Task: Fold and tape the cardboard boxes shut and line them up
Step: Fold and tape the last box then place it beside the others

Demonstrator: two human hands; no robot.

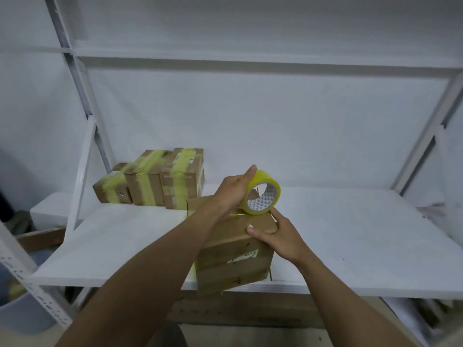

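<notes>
White shelf point(350, 234) fills my head view. At its front edge sits a cardboard box point(233, 264), overhanging the lip. My left hand point(229, 194) grips a roll of yellow tape point(261, 192), thumb along its top, with the roll standing on the box's top. My right hand point(278, 236) clamps the box's right corner, thumb on top and fingers curled over the edge. Three taped boxes point(150, 181) stand in a row at back left.

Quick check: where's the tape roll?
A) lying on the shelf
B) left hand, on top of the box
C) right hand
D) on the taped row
B: the left hand grips the yellow tape roll atop the box, while the right hand holds the box's near corner.
</notes>
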